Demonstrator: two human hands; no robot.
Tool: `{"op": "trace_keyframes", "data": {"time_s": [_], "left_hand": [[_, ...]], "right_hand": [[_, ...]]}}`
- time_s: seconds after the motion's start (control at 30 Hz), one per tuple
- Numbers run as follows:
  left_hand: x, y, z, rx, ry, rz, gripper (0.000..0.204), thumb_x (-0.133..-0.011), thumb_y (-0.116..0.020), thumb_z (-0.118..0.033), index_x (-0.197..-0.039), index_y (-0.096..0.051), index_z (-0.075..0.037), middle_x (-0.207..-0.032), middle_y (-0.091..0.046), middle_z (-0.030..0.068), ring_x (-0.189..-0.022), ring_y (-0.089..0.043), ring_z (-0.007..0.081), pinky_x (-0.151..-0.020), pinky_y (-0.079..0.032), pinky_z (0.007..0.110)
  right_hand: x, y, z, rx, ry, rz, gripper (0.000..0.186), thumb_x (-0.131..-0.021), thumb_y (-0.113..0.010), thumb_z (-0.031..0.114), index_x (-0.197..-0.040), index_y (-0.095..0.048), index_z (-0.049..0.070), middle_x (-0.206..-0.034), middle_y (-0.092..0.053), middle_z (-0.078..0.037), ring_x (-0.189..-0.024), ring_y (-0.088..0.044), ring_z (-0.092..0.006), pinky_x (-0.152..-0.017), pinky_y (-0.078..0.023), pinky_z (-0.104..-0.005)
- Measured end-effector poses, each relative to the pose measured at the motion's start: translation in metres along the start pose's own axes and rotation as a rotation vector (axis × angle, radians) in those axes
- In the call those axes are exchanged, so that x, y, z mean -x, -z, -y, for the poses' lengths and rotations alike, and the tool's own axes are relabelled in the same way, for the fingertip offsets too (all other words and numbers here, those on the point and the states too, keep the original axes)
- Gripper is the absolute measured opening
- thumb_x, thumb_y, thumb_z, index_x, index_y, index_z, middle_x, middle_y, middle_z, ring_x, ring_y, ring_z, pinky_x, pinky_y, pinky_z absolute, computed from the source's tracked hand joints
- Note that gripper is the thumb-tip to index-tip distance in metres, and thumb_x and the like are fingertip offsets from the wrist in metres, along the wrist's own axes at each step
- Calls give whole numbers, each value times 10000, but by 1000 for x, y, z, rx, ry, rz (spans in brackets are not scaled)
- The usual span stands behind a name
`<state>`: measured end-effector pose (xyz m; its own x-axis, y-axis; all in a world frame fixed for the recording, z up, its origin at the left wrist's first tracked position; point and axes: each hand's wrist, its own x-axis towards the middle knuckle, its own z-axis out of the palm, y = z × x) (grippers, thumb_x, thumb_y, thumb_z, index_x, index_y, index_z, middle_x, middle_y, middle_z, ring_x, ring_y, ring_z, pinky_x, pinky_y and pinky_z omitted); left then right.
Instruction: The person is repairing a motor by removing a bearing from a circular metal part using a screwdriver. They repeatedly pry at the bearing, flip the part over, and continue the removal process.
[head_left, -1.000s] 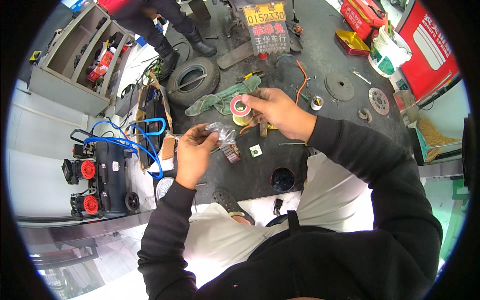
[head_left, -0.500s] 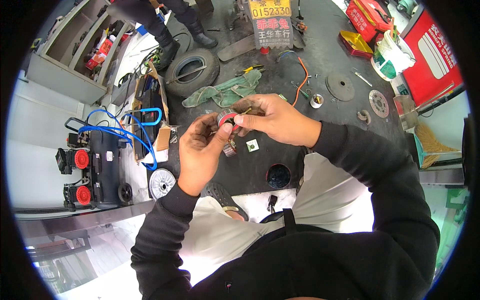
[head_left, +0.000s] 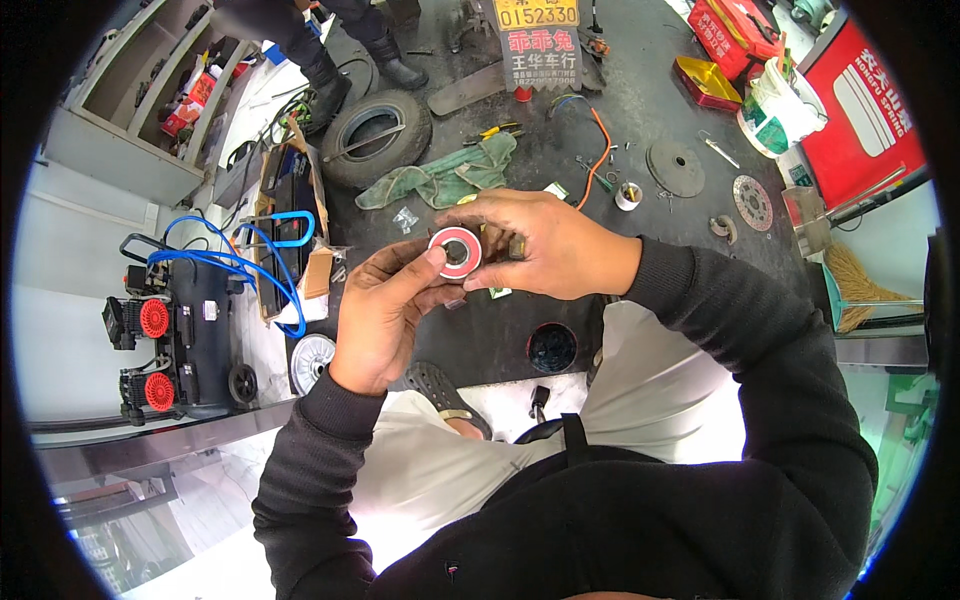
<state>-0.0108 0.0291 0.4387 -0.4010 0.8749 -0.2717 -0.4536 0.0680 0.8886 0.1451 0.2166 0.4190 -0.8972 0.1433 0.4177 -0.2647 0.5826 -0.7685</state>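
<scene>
Bearing held between both your hands

Your left hand (head_left: 385, 310) and right hand (head_left: 545, 245) each grip closed on the red-sealed bearing (head_left: 455, 252), above the dark floor (head_left: 500, 330).

The bearing (head_left: 455, 252) shows a red seal ringed in silver — the hose (head_left: 262, 262) is bright blue, the rag (head_left: 440, 178) dull green, the tyre (head_left: 377, 137) black, the floor (head_left: 640, 120) dark grey.

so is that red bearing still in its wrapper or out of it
Out. The red bearing sits bare between the left hand and right hand, its red seal and metal ring showing with no wrapper over them.
</scene>
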Motion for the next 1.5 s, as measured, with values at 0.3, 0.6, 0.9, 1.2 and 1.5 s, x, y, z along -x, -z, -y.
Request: {"op": "trace_keyframes", "data": {"time_s": [0.3,0.6,0.9,1.2,1.5], "left_hand": [[12,-17,0,123,-18,-1,308,-1040,-730,-141,-1271,-660,50,-1146,-765,130,-989,-758,198,-887,-624,339],[14,-16,7,10,-32,-66,289,-1024,-744,-137,-1248,-684,36,-1158,-764,112,-1015,-734,166,-923,-580,328],[10,-21,14,90,-103,-101,341,-993,-801,-138,-1250,-707,64,-1144,-775,117,-1012,-731,145,-907,-576,287],[8,-23,9,16,-7,-33,314,-1022,-764,-189,-1232,-673,26,-1133,-760,96,-1040,-721,163,-969,-556,324],[5,-8,3,-180,-4,4,289,-993,-801,-159,-1167,-750,67,-1050,-777,79,-949,-690,111,-887,-547,281]], "right_hand": [[4,-9,18,164,39,-165,634,-846,-891,321,-1364,-633,61,-1181,-691,-139,-999,-736,-362,-816,-613,-433],[-3,-4,13,145,155,-109,625,-819,-915,291,-1340,-659,62,-1279,-665,-126,-1090,-720,-355,-901,-612,-417],[1,-19,15,204,33,-278,610,-759,-950,366,-1193,-670,43,-1143,-666,-102,-963,-731,-342,-775,-607,-427],[4,-26,10,326,57,-418,593,-735,-954,377,-1110,-641,41,-1099,-649,-103,-912,-717,-339,-723,-592,-444],[-4,-4,13,152,154,-2,618,-839,-887,242,-1381,-644,72,-1306,-664,-140,-1144,-709,-371,-919,-610,-423]]}}
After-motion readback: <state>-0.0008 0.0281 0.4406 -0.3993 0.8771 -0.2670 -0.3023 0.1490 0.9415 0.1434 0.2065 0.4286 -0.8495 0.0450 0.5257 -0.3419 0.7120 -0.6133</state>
